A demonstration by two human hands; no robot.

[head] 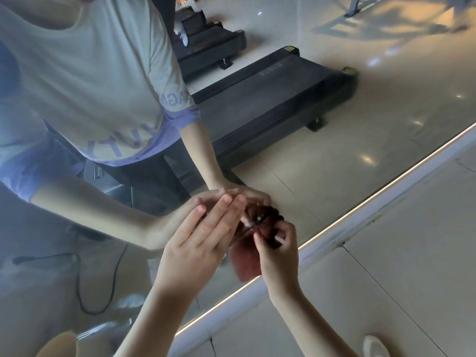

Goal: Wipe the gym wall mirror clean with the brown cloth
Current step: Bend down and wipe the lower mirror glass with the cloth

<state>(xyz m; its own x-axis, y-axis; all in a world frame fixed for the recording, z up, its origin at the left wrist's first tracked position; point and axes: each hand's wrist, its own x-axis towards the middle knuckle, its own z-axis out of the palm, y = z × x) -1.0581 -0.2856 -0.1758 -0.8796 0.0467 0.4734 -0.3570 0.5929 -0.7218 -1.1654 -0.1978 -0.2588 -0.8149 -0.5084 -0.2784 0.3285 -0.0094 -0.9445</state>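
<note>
The wall mirror [334, 163] fills most of the head view and runs down to a lit white strip along the floor. A bunched brown cloth [246, 264] is held against the glass low down, near that strip. My right hand [277, 249] pinches the cloth's upper part with curled fingers and thumb. My left hand [198, 243] lies to the left of the cloth with its fingers straight, its fingertips at the glass. Both hands and the cloth are doubled in the reflection just above them.
The mirror reflects a person in a pale T-shirt, two black treadmills [270, 99] and a dark cable on the floor. The lit white baseboard strip [360, 222] runs diagonally below the glass. Beige floor tiles [399, 266] lie at lower right, with a white shoe [374, 346].
</note>
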